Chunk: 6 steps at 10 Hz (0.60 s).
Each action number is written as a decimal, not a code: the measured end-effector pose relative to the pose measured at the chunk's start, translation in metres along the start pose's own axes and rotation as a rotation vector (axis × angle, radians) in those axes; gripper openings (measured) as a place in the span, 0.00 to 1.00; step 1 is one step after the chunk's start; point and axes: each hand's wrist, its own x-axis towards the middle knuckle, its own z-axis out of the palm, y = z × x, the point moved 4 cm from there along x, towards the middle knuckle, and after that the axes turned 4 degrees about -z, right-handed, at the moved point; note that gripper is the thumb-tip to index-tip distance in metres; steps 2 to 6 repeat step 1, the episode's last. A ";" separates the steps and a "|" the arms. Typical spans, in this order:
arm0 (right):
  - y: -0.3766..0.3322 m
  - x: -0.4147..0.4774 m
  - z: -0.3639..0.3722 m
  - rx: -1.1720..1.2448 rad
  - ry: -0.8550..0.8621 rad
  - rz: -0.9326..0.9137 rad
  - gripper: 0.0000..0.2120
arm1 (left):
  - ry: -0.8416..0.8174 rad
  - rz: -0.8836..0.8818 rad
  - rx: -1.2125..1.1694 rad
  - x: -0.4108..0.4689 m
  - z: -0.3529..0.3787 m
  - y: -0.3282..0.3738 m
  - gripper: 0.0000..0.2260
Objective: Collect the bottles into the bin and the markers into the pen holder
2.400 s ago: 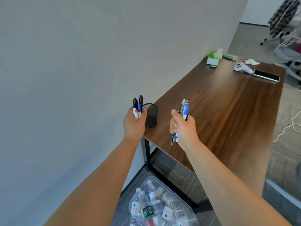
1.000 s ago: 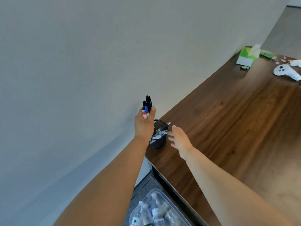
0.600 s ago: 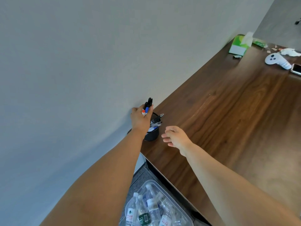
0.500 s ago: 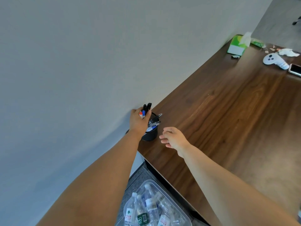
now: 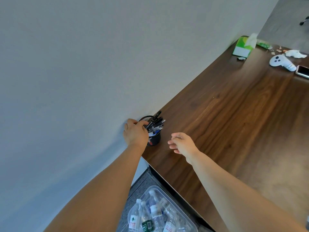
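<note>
A black mesh pen holder (image 5: 155,139) stands at the near left corner of the wooden table (image 5: 234,123), against the wall. Several markers (image 5: 156,122) stick out of it, leaning right. My left hand (image 5: 135,133) is pressed against the holder's left side. Its fingers curl over the rim onto the lower ends of the markers, which reach down inside the holder. My right hand (image 5: 183,144) hovers over the table just right of the holder, fingers apart and holding nothing. On the floor below the table edge, a clear plastic bin (image 5: 187,220) holds several water bottles (image 5: 155,213).
At the table's far end lie a green tissue box (image 5: 243,47), a white controller (image 5: 281,61), a phone (image 5: 303,71), a crumpled tissue (image 5: 295,53) and small scraps. A plain wall runs along the table's left side. The table's dark frame edge sits above the bin.
My right hand dropped its pens into the holder and drew back empty. My left hand lowered its bundle of markers from above the holder down into it.
</note>
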 end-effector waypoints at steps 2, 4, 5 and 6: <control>-0.002 -0.004 -0.002 -0.014 0.023 -0.017 0.12 | 0.006 -0.002 -0.096 -0.004 -0.005 -0.004 0.14; -0.002 -0.004 -0.002 -0.014 0.023 -0.017 0.12 | 0.006 -0.002 -0.096 -0.004 -0.005 -0.004 0.14; -0.002 -0.004 -0.002 -0.014 0.023 -0.017 0.12 | 0.006 -0.002 -0.096 -0.004 -0.005 -0.004 0.14; -0.002 -0.004 -0.002 -0.014 0.023 -0.017 0.12 | 0.006 -0.002 -0.096 -0.004 -0.005 -0.004 0.14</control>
